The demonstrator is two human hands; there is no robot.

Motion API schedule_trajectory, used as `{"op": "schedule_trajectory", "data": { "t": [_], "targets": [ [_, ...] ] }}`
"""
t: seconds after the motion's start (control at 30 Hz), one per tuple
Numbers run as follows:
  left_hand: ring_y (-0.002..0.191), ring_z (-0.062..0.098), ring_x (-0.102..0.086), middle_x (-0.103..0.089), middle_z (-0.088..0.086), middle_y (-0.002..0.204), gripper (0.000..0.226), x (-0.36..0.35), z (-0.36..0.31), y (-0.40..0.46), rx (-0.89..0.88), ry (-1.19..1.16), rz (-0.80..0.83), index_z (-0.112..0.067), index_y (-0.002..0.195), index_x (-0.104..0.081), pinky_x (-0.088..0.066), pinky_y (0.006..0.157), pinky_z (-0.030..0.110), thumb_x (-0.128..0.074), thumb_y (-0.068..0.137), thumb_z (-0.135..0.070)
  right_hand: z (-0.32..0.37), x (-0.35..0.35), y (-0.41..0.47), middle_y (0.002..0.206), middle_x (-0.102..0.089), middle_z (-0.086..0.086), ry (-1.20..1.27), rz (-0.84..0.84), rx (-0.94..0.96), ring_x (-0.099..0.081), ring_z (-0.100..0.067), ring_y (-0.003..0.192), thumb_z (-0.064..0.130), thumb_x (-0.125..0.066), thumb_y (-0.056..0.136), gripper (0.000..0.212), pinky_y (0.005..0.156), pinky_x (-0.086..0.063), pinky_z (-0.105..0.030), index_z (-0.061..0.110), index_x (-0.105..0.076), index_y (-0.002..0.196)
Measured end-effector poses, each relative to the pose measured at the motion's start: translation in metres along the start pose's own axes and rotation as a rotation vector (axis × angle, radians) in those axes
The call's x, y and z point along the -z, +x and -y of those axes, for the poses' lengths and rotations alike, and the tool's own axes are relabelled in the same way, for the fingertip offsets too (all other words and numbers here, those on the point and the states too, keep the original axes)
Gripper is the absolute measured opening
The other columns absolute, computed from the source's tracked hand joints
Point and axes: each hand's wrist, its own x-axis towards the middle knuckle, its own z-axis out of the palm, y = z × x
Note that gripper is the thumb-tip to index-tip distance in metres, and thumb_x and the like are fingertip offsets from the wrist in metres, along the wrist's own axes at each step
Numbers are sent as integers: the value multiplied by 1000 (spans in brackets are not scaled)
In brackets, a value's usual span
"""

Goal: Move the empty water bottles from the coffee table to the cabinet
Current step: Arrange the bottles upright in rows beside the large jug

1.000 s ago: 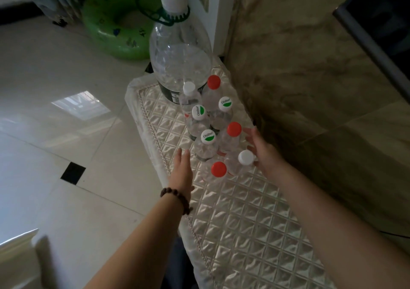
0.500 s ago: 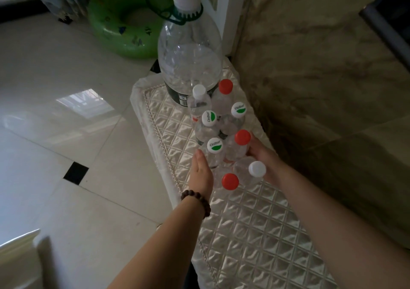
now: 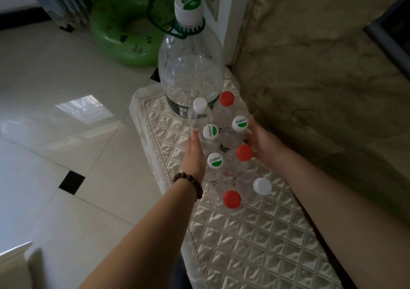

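Note:
Several small clear empty bottles stand in a tight cluster on a quilted satin cloth (image 3: 255,244) that covers the cabinet top. Their caps are red (image 3: 232,199), white (image 3: 262,185) or green-and-white (image 3: 215,160). Behind them rises a big clear jug (image 3: 190,66) with a white cap and green handle. My left hand (image 3: 195,155), with a bead bracelet on its wrist, lies flat against the cluster's left side. My right hand (image 3: 264,146) is spread against the right side, by a green-and-white capped bottle (image 3: 239,123). Neither hand closes around a bottle.
A marble wall (image 3: 310,66) runs close along the right of the cabinet. A dark screen edge (image 3: 395,33) juts in at top right. On the glossy tile floor (image 3: 55,155) to the left lies a green swim ring (image 3: 119,29), with curtains behind it.
Both hands slid forward along the cluster's sides, from the nearest bottles to the middle ones. The view moved closer. The bottles stayed upright.

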Motion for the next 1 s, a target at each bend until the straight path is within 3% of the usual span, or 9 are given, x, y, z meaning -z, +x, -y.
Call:
{"op": "schedule_trajectory", "data": {
  "t": [0.07, 0.13, 0.23, 0.37, 0.5, 0.6, 0.7, 0.8, 1.0],
  "targets": [
    [132, 19, -43, -46, -7, 144, 104, -2, -2, 1, -13, 21, 6, -47, 137, -38, -32, 110, 50, -29, 48, -100, -5, 1, 17, 124, -65, 4, -11, 24, -17, -57, -19, 118, 97, -51, 43, 102, 106, -38, -48, 37, -58, 125],
    [135, 20, -39, -41, -7, 148, 90, -4, -4, -5, -67, 61, -7, -42, 142, -34, -29, 112, 50, -25, 66, -89, -9, 0, 26, 118, -69, 2, -10, 42, -28, -61, -21, 113, 96, -54, 39, 102, 104, -42, -46, 35, -62, 120],
    [140, 20, -31, -32, -5, 153, 71, 0, -4, -10, -78, 102, -23, -34, 146, -28, -24, 115, 49, -21, 87, -72, -6, -6, 15, 129, -62, -2, -5, 63, -30, -56, -22, 120, 94, -56, 41, 106, 107, -39, -46, 33, -56, 128],
    [139, 15, -29, -30, -2, 154, 57, 13, -14, -11, -172, 124, -115, -24, 147, -28, -23, 111, 32, -25, 98, -52, 21, -2, -10, 146, -44, 5, -130, -18, 157, -39, -14, 135, 79, -39, 77, 78, 115, -26, -43, 33, -43, 140],
    [120, 12, -47, -49, 0, 138, 46, 30, -50, 0, -544, 358, -228, -23, 136, -46, -41, 97, 31, -55, 93, -35, 63, -2, -22, 141, -47, 5, -255, -133, 459, -45, -11, 126, 46, -55, 90, 51, 105, -37, -33, 28, -45, 137],
    [119, 16, -49, -54, 0, 131, 48, 28, -71, 18, -733, 672, -203, -23, 130, -53, -37, 97, 27, -67, 85, -29, 85, -17, -23, 138, -49, -1, -447, -116, 524, -49, -16, 122, 31, -69, 83, 55, 100, -44, -38, 29, -47, 133],
    [113, 20, -52, -57, 0, 125, 45, 20, -82, 26, -797, 839, -174, -20, 125, -58, -34, 90, 23, -69, 83, -29, 89, -27, -18, 124, -57, 2, -559, -92, 543, -54, -15, 115, 23, -72, 81, 45, 96, -47, -37, 25, -55, 123],
    [102, 20, -57, -63, 0, 114, 37, 20, -83, 29, -794, 824, -183, -21, 115, -62, -39, 81, 25, -71, 81, -29, 87, -31, -13, 110, -59, 4, -595, -118, 560, -58, -18, 108, 19, -72, 81, 37, 96, -48, -39, 24, -59, 116],
    [87, 14, -55, -58, -8, 94, 28, 23, -78, 24, -792, 693, -199, -19, 104, -63, -46, 75, 30, -73, 79, -26, 89, -36, -10, 113, -58, 5, -658, -112, 615, -55, -17, 110, 20, -69, 84, 36, 96, -46, -35, 26, -58, 118]
  ]
}}
